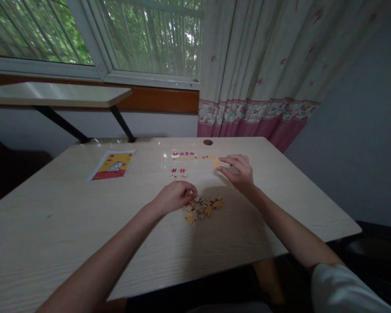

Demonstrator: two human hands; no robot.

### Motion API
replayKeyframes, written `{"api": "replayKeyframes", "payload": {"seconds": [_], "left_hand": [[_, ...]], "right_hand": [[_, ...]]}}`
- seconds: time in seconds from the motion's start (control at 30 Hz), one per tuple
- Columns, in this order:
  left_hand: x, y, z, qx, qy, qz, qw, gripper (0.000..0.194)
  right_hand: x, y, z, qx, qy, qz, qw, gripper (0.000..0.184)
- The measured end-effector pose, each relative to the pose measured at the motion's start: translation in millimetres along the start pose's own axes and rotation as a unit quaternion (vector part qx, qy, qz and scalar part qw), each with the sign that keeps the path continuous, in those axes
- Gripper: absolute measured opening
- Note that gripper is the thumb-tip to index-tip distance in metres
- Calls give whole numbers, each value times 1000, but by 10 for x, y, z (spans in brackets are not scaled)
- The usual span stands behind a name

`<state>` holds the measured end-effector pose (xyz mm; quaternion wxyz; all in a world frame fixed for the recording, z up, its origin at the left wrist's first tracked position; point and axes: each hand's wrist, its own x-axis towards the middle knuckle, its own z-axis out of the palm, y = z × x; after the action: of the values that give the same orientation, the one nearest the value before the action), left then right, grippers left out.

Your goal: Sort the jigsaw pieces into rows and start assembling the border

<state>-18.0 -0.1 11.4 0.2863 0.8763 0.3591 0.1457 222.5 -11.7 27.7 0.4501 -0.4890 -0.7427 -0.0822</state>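
Pinching a small yellow piece (217,163), direction unreadable, in the right hand (241,171); curling the left hand (176,195) at the puzzle pile (203,208), possibly gripping, cannot tell.

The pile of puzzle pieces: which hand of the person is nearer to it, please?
The left. The left hand is at the near-left edge of the pile, fingertips close above or touching; the right hand is farther, beyond it to the right.
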Motion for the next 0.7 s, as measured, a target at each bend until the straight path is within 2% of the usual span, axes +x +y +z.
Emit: {"api": "replayKeyframes", "payload": {"seconds": [0.13, 0.27, 0.37, 0.5, 0.63, 0.7], "left_hand": [[-9, 3, 12, 70, 0, 25, 997, 22], [-21, 27, 17, 83, -10, 43, 996, 20], [-22, 44, 15, 89, -17, 45, 995, 19], [-15, 29, 27, 95, -22, 47, 994, 19], [-18, 28, 22, 90, -25, 55, 994, 17], [-24, 53, 9, 88, -25, 54, 994, 16]], "right_hand": [[-25, -11, 18, -7, -21, 2, 1000, 25], [-31, -26, 18, -4, -32, 3, 999, 26], [5, 75, 38, -8, -37, 4, 999, 26], [108, 483, 188, -12, -57, 46, 997, 27], [192, 979, 411, -10, -139, 191, 972, 31], [215, 1134, 487, -15, -195, 232, 953, 31]]}}
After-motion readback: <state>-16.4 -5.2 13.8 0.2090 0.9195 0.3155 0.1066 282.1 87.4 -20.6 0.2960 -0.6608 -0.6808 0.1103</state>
